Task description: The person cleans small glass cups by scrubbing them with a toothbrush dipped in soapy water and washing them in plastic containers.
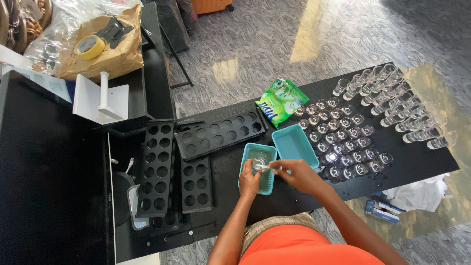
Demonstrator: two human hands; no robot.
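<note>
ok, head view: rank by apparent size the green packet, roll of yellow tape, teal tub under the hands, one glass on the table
1. Teal tub, partly covered by the hands
2. Green packet, close to the tub, so unsure
3. Roll of yellow tape
4. One glass

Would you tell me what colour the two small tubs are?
Teal, both tubs; the head view shows them.

Daylight pours in from the far right, laying bright patches on the floor [304,29] and glare across the right end of the black table [417,162]. The shot glasses [343,142] sparkle there. The left side sits dim. Edges bow slightly; focus is soft throughout.
</note>
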